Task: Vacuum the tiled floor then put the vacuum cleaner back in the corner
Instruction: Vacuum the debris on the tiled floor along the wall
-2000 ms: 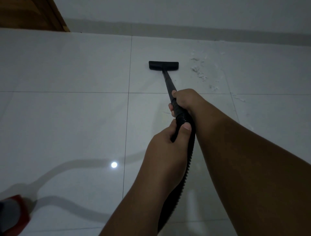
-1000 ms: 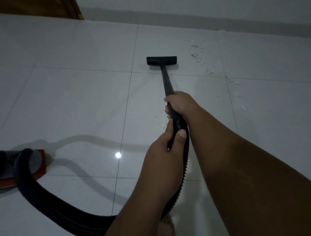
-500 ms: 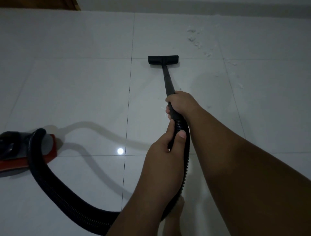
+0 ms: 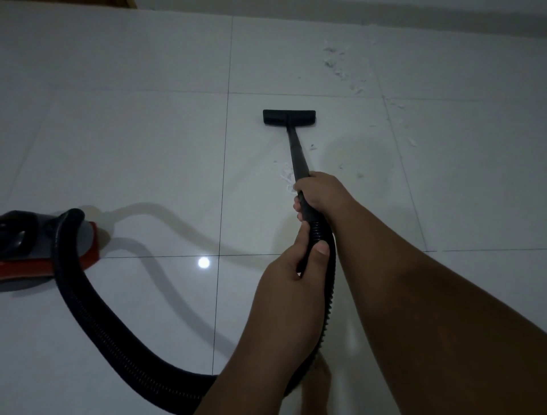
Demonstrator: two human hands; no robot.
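Observation:
Both hands hold the black vacuum wand (image 4: 297, 157). My right hand (image 4: 321, 189) grips it higher up, where the tube meets the ribbed hose. My left hand (image 4: 291, 272) grips the hose just below that. The flat black nozzle (image 4: 289, 117) rests on the white tiled floor (image 4: 133, 148) ahead of me. The ribbed hose (image 4: 97, 320) loops down and left to the red and grey vacuum body (image 4: 38, 248) at the left edge. White scraps of debris (image 4: 340, 66) lie to the right of the nozzle, and a few more debris bits (image 4: 287, 177) lie beside the wand.
The pale wall base (image 4: 384, 17) runs along the top. A wooden corner (image 4: 128, 3) shows at the top left. A ceiling light's reflection (image 4: 203, 262) shines on a tile. My bare foot (image 4: 318, 382) is below my arms. Open floor lies left of the nozzle.
The view has pulled back from the wall, and the nozzle now sits one tile nearer to me. The vacuum body and hose have come into view at the left. Both hands keep their grip.

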